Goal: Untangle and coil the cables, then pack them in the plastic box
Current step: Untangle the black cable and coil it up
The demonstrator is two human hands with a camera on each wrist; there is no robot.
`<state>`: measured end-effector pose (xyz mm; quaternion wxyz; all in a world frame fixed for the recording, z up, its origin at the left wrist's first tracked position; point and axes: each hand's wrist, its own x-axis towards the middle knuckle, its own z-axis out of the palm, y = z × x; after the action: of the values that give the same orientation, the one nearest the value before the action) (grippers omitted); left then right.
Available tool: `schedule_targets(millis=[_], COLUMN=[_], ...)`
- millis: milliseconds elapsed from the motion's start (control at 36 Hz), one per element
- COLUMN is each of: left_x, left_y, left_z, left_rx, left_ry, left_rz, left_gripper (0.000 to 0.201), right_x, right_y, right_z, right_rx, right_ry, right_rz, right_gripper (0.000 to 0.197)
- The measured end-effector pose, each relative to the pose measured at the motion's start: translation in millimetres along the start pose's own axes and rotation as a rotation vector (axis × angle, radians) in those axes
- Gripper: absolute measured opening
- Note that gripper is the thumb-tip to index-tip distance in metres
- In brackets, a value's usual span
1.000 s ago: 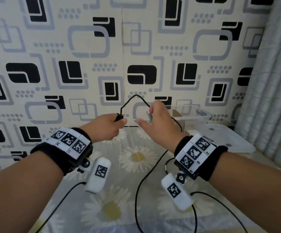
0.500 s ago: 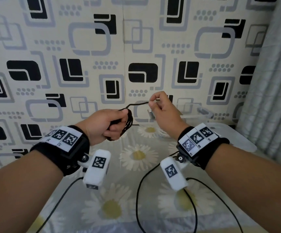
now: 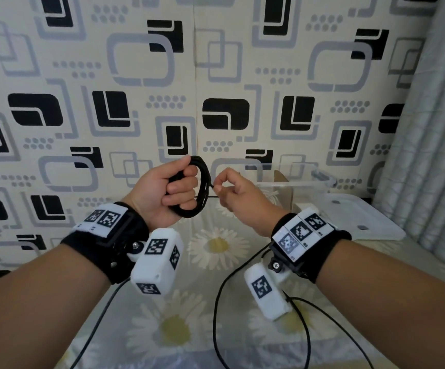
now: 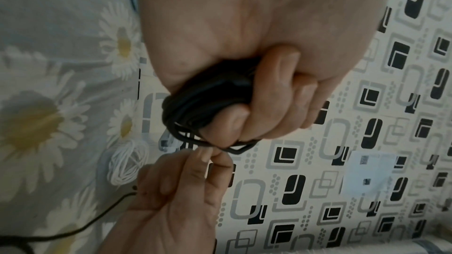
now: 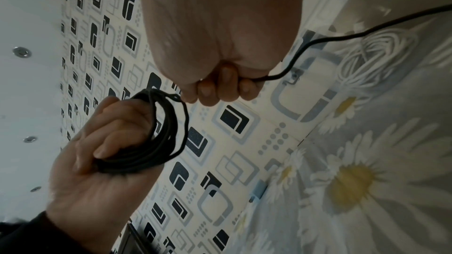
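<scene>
A black cable (image 3: 203, 187) is wound in several loops around my left hand (image 3: 181, 187), which grips the bundle in a fist above the table. The left wrist view shows the coil (image 4: 193, 103) packed under the curled fingers (image 4: 281, 76). Just right of it, my right hand (image 3: 217, 186) pinches the cable's free strand between thumb and forefinger, close against the coil (image 5: 164, 134). A black strand (image 5: 318, 41) trails out of the right fist (image 5: 215, 90). The clear plastic box (image 3: 298, 185) stands at the back right, holding a coiled white cable (image 5: 374, 53).
The box's white lid (image 3: 360, 222) lies flat to the right of the box, next to a grey curtain (image 3: 429, 129). The table wears a daisy-print cloth (image 3: 218, 246). Thin black wires (image 3: 216, 302) run across it below my wrists. A patterned wall (image 3: 216, 75) stands close behind.
The loose arc of cable between my hands has been wound into a coil on the left hand. The left fist turned palm toward me, and the right hand closed in on the coil.
</scene>
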<state>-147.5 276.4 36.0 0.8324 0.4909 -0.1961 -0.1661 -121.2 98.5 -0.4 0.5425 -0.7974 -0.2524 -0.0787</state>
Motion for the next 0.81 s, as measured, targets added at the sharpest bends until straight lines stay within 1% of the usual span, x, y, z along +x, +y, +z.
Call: schedule_targets(millis=[83,222,361,444,472,611,722,778,806], left_x=[2,4,5,4,4,4,4,4,4], left_y=[-2,-4,3,9,10,13,20,25,27], left_z=[1,3,6,7,6,7,9,9,9], left_rx=[-0.038,-0.074,-0.144,-0.189,-0.201,-0.245,-0.295,-0.322,-0.335], left_ry=[0.004,0.001,0.036,0.062,0.067,0.077,0.079,0.09,0.099], left_rz=[0.018,0.033,0.113,0.139,0.14,0.169,0.223,0.261,0.284], left_gripper=[0.036,0.036,0.033,0.03,0.03,0.028,0.029,0.03,0.03], right_x=[0,-1,-1,-2,-2,-1,-1,0,-1], right_y=[0,0,2,4,5,16,28,32,33], right_z=[4,3,3,0,0,5,6,6,6], right_rx=[0.059,0.156,0.182,0.189,0.184,0.08,-0.049,-0.05,-0.03], right_ry=[-0.009,-0.025,0.025,0.02,0.015,0.034,0.079,0.077,0.067], right_rz=[0.015,0.017,-0.002,0.009,0.015,0.034,0.022,0.051,0.054], right_gripper=[0.017,0.014,0.015,0.005,0.005,0.019,0.014,0.01,0.012])
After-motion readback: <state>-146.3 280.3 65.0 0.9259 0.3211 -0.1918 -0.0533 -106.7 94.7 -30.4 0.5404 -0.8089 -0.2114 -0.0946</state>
